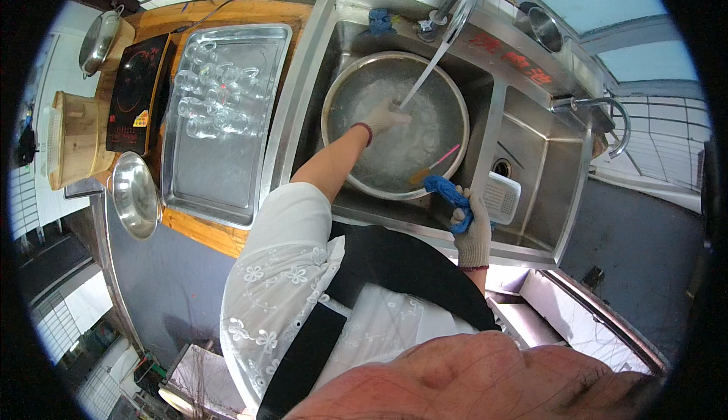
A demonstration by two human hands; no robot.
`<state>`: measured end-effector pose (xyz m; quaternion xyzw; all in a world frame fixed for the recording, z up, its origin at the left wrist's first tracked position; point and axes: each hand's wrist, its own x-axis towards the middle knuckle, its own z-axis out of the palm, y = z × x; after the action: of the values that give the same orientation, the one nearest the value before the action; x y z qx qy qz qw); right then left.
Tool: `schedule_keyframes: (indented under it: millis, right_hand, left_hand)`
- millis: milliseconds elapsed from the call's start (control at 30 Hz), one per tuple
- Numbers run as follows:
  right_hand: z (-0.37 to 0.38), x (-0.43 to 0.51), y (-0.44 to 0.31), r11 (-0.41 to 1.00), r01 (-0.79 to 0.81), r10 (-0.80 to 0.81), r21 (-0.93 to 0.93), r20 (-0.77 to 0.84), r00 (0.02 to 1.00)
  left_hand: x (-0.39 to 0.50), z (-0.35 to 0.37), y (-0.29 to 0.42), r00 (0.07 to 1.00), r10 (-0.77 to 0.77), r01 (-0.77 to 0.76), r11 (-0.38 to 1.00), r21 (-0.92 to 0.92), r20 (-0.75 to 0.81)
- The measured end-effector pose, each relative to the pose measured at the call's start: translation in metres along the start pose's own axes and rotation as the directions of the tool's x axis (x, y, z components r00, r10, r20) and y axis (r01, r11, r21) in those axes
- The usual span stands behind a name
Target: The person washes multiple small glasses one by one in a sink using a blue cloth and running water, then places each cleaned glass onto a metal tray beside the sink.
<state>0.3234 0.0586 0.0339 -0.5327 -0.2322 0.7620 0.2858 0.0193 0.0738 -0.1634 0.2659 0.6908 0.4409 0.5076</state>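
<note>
A large round metal basin [453, 81] full of cloudy water sits in the left bowl of the sink. My left hand [387, 118], in a pale knit glove, is over the water close to the stream from a curved faucet [467, 7]. Whether its fingers hold anything is hidden. At the basin's near right side, my gloved right hand [476, 221] grips a blue scrubbing cloth [449, 191]. A brush with a pink handle [445, 157] leans inside the basin, its yellowish bristles near the cloth.
Several clear glass mugs [219, 98] lie in a metal tray [219, 172] on the wooden counter at left, beside an induction cooker [139, 93]. A metal bowl [135, 195] stands near the counter's edge. The right sink bowl [546, 175] contains a white plastic basket [501, 198].
</note>
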Motion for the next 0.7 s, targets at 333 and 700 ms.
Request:
schedule_keyframes:
  millis: [333,700]
  right_hand:
    - [0.012,-0.003,-0.001,0.999,0.020,-0.018,-0.041,0.035,0.999]
    - [0.084,-0.015,-0.047,0.951,0.239,-0.156,-0.196,0.365,0.918]
  left_hand:
    - [-0.020,-0.007,0.017,0.919,0.382,-0.370,0.921,0.121,-0.100]
    - [-0.020,-0.015,-0.009,0.972,0.205,-0.234,0.881,0.411,0.113]
